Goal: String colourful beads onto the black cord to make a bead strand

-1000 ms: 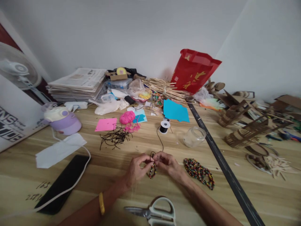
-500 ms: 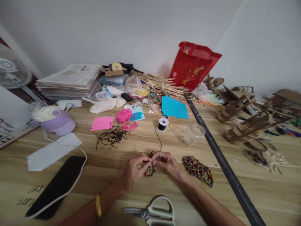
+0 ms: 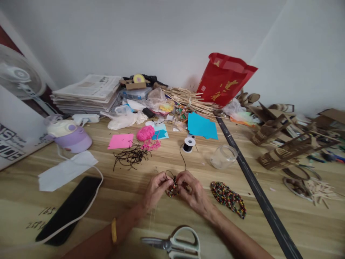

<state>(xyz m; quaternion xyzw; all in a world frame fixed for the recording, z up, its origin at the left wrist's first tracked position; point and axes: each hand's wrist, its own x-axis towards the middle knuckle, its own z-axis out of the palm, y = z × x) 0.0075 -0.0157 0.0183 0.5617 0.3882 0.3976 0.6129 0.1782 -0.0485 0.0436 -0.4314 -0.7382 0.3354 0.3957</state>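
A small bracelet of multicoloured beads (image 3: 172,191) on black cord lies between my two hands, low over the table. My left hand (image 3: 155,190) pinches the black cord (image 3: 168,172), which bends up in a small loop above the fingertips. My right hand (image 3: 194,192) is closed on the beaded bracelet, with some beads showing between its fingers. From there the cord runs back to a white spool of black cord (image 3: 189,145). Right of my right hand lies a pile of beaded strings (image 3: 228,199). Scissors (image 3: 172,244) with pale handles rest in front of me.
Black cord offcuts (image 3: 131,156), a pink yarn ball (image 3: 145,133) and a glass jar (image 3: 224,157) lie beyond my hands. A black phone (image 3: 70,208) under a white cable is at left. Newspapers (image 3: 87,91), a red bag (image 3: 226,81) and wooden baskets (image 3: 285,153) stand farther off.
My right fingers have moved from pinching beside the left fingertips to closing lower over the beads. A loop of cord now stands up by my left fingers. The view has shifted slightly.
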